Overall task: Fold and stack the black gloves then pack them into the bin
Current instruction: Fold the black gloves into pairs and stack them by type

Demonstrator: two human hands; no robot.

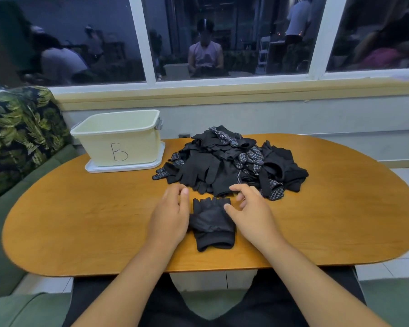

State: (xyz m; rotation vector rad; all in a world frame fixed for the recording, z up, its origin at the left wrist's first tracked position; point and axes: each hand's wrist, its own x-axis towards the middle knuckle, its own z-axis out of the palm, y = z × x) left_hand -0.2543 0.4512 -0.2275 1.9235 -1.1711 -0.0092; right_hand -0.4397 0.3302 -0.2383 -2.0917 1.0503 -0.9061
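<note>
A handwritten "B" marks the front of the cream bin, which stands on a white tray at the desk's far left corner; I cannot see its floor. A heap of black gloves lies toward the far edge. Near the near edge, one folded glove lies between my left grip and right grip, both released, fingers loosely bent, holding nothing.

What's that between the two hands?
A black glove lies flat on the table, between the left hand and the right hand. The head view shows it.
</note>
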